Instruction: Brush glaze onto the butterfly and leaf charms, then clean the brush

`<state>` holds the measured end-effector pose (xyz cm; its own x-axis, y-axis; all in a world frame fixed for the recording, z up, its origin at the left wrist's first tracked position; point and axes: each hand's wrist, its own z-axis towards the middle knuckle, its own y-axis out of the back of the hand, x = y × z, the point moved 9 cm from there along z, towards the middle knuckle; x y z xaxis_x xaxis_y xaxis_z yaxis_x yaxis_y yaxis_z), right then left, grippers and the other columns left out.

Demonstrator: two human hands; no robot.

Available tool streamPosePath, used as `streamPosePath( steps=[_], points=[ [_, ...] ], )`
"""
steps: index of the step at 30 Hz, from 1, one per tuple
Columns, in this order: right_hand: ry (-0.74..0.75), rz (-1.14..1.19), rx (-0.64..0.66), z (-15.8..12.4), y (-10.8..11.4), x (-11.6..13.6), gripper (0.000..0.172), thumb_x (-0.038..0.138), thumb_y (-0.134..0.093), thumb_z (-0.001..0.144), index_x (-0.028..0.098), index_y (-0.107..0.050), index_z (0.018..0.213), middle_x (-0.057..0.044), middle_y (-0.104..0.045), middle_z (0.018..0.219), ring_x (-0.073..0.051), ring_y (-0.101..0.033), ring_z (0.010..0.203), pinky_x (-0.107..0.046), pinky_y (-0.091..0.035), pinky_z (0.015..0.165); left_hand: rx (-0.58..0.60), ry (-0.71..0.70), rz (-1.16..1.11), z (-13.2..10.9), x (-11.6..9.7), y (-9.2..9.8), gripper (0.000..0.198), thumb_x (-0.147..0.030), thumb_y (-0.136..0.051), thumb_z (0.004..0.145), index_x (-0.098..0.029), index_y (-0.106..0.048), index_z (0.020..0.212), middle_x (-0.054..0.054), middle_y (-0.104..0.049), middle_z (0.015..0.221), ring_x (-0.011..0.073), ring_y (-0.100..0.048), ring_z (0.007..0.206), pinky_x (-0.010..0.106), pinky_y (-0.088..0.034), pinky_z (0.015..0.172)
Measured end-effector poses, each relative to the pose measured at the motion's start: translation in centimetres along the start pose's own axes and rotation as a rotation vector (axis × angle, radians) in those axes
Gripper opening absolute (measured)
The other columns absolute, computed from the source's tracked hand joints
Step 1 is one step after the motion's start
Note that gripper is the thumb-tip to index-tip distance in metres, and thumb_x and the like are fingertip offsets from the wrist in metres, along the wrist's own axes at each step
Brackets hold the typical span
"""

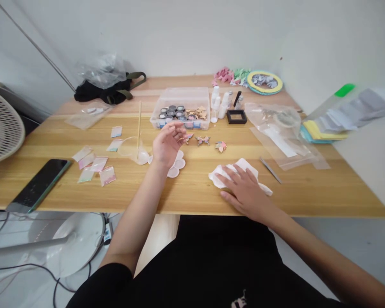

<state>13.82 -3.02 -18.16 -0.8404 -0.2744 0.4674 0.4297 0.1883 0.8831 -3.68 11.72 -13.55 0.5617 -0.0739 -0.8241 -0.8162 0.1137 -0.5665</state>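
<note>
My left hand [168, 143] is raised over the table, its fingers loosely bent and apart, with nothing visible in them. Just beyond its fingertips lies a butterfly charm [188, 137], partly hidden. To the right are another butterfly charm [202, 140] and a pink-and-gold charm [221, 146]. Beneath my left wrist, a white flower-shaped palette [179, 164] is partly covered. My right hand [244, 190] lies flat, fingers spread, on a crumpled white tissue [242, 164] near the front edge. Tweezers [270, 170] rest to the right of the tissue.
Behind the hands stands an open clear box [179, 96] with small jars and gold pieces. White bottles [224, 102] and a black frame [236, 116] are beside it. Plastic bags [276, 128] lie right; small packets [99, 164], a stick [139, 128] and a phone [40, 184] left.
</note>
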Motion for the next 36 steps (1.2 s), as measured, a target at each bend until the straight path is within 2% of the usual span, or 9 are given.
streamPosePath(
  steps=[4, 7, 10, 13, 19, 22, 27, 31, 36],
  points=[
    [0.174, -0.025, 0.127, -0.2, -2.1, 4.3, 0.046, 0.041, -0.04, 0.099, 0.031, -0.05, 0.143, -0.003, -0.044, 0.156, -0.029, -0.031, 0.148, -0.062, -0.017, 0.12, 0.017, 0.005, 0.013, -0.1, 0.1, -0.1, 0.01, -0.023, -0.056, 0.075, -0.018, -0.064, 0.078, 0.0, -0.063, 0.068, 0.0115, -0.06, 0.061, 0.024, -0.047, 0.062],
    [0.422, -0.065, 0.23, -0.6, -4.0, 9.0, 0.046, 0.041, -0.034, 0.102, 0.028, -0.048, 0.144, -0.003, -0.043, 0.156, -0.026, -0.029, 0.149, -0.057, -0.018, 0.122, 0.033, -0.001, 0.016, -0.2, 0.0, -0.2, 0.01, -0.023, -0.058, 0.074, -0.018, -0.065, 0.078, 0.0, -0.063, 0.069, 0.011, -0.059, 0.062, 0.023, -0.047, 0.063],
    [0.49, -0.142, 0.203, -0.1, -5.0, 11.1, 0.045, 0.041, -0.037, 0.101, 0.028, -0.051, 0.142, -0.001, -0.045, 0.155, -0.024, -0.032, 0.148, -0.052, -0.023, 0.122, 0.049, -0.005, 0.018, -0.2, 0.0, -0.3, 0.01, -0.024, -0.059, 0.073, -0.018, -0.065, 0.079, 0.0, -0.063, 0.069, 0.0105, -0.059, 0.062, 0.023, -0.047, 0.063],
    [0.387, -0.199, 0.126, 1.0, -4.5, 9.7, 0.045, 0.041, -0.039, 0.101, 0.027, -0.052, 0.141, -0.001, -0.046, 0.154, -0.024, -0.037, 0.145, -0.051, -0.024, 0.122, 0.062, -0.003, 0.016, -0.3, 0.0, -0.4, 0.012, -0.024, -0.061, 0.071, -0.017, -0.066, 0.078, 0.0, -0.063, 0.069, 0.0104, -0.059, 0.063, 0.023, -0.047, 0.063],
    [-0.074, -0.315, -0.099, 1.9, 1.1, -0.5, 0.046, 0.022, -0.036, 0.098, 0.012, -0.055, 0.138, -0.018, -0.051, 0.147, -0.037, -0.048, 0.135, -0.063, -0.037, 0.107, 0.077, -0.013, 0.02, -0.5, 0.0, -0.6, 0.012, -0.025, -0.061, 0.07, -0.018, -0.067, 0.078, 0.002, -0.063, 0.069, 0.0124, -0.06, 0.064, 0.024, -0.047, 0.063],
    [-0.183, -0.34, -0.171, 1.2, 3.5, -3.8, 0.042, 0.016, -0.038, 0.095, 0.012, -0.064, 0.128, -0.017, -0.06, 0.139, -0.035, -0.057, 0.124, -0.055, -0.044, 0.102, 0.079, -0.011, 0.026, -0.5, 0.1, -0.7, 0.012, -0.024, -0.061, 0.069, -0.018, -0.067, 0.078, 0.002, -0.063, 0.068, 0.0122, -0.06, 0.065, 0.024, -0.047, 0.063],
    [-0.21, -0.365, -0.256, 1.4, 4.8, -3.6, 0.043, 0.012, -0.037, 0.094, 0.019, -0.068, 0.122, -0.011, -0.072, 0.118, -0.028, -0.063, 0.104, -0.044, -0.047, 0.094, 0.087, 0.019, 0.071, -0.4, 0.9, -0.9, 0.012, -0.023, -0.062, 0.068, -0.017, -0.066, 0.077, 0.002, -0.063, 0.069, 0.0114, -0.06, 0.065, 0.024, -0.048, 0.065],
    [-0.171, -0.388, -0.256, 3.4, 4.0, -1.7, 0.043, 0.01, -0.041, 0.092, 0.023, -0.068, 0.123, -0.011, -0.071, 0.119, -0.027, -0.062, 0.101, -0.041, -0.046, 0.082, 0.095, 0.039, 0.12, -0.4, 1.8, -1.2, 0.015, -0.024, -0.064, 0.065, -0.016, -0.067, 0.077, 0.002, -0.063, 0.069, 0.0114, -0.059, 0.064, 0.024, -0.047, 0.064],
    [-0.056, -0.398, -0.202, 4.2, 2.8, -0.2, 0.031, 0.019, -0.049, 0.092, 0.022, -0.071, 0.114, -0.009, -0.07, 0.123, -0.027, -0.059, 0.105, -0.04, -0.044, 0.085, 0.093, 0.043, 0.148, -0.6, 2.2, -1.3, 0.017, -0.026, -0.067, 0.062, -0.017, -0.07, 0.076, 0.002, -0.063, 0.068, 0.0128, -0.059, 0.068, 0.025, -0.047, 0.064]
  ],
)
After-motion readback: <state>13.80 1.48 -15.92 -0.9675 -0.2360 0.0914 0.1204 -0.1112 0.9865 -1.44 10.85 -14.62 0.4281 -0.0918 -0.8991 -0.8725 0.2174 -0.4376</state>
